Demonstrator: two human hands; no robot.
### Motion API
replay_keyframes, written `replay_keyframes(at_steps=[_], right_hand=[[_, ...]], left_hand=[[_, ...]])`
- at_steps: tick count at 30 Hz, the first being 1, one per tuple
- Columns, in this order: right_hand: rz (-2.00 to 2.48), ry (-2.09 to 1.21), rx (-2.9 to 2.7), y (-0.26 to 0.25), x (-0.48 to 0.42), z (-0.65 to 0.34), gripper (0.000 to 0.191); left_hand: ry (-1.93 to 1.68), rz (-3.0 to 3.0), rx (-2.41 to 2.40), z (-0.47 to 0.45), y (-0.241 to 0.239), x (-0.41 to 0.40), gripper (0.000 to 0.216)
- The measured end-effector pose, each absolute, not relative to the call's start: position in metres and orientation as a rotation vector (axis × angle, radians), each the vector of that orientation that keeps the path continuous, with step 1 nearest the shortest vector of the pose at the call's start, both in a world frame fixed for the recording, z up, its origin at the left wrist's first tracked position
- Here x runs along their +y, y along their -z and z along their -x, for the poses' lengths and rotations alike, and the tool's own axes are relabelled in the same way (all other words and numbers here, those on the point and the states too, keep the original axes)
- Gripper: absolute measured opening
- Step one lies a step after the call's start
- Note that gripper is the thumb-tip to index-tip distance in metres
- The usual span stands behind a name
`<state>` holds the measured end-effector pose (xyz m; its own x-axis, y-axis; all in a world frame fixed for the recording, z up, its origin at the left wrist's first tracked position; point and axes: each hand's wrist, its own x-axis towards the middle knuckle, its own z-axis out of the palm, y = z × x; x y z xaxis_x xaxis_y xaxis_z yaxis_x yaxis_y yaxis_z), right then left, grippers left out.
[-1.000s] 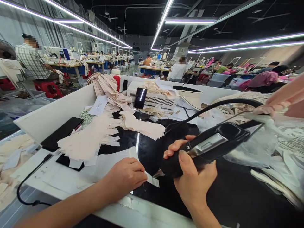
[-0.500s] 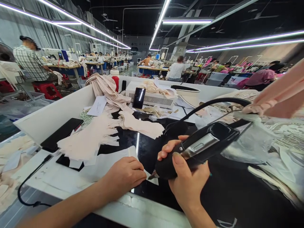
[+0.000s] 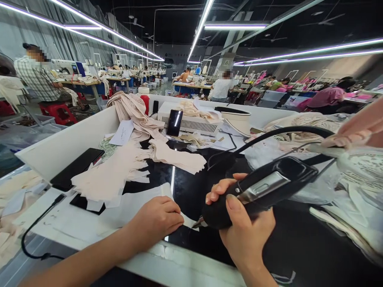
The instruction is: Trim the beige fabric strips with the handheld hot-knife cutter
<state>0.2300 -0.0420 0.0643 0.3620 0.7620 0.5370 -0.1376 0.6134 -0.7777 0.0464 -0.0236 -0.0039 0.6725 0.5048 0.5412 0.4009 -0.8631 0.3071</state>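
My right hand is wrapped round a black corded hand tool, the thumb lying along its near side. The tool's pointed metal tip sits at the right end of a thin white fabric strip. My left hand is closed, its fingertips pressed together on that strip just left of the tip. Part of the strip is hidden under the left hand. Beneath it lies a glossy black panel. A pile of cut pale pink fabric pieces lies beyond the left hand.
Behind the panel, a phone leans on a white vented box. A black cable runs from the tool past tied pink cloth. A white side wall edges the table; lace and plastic bags lie at right. People sit at sewing tables beyond.
My right hand and the tool have moved right, and the tip has shifted right along the strip's end. My left hand stays in nearly the same place.
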Motion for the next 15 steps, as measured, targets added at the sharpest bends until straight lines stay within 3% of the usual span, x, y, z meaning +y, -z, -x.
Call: replay_keyframes(at_steps=[15], right_hand=[[0.719,-0.646,-1.046,-0.0614,-0.0427,-0.2289,0.028]], left_hand=[[-0.932,-2.699,0.743,-0.0472,0.0064,-0.0236,0.021]])
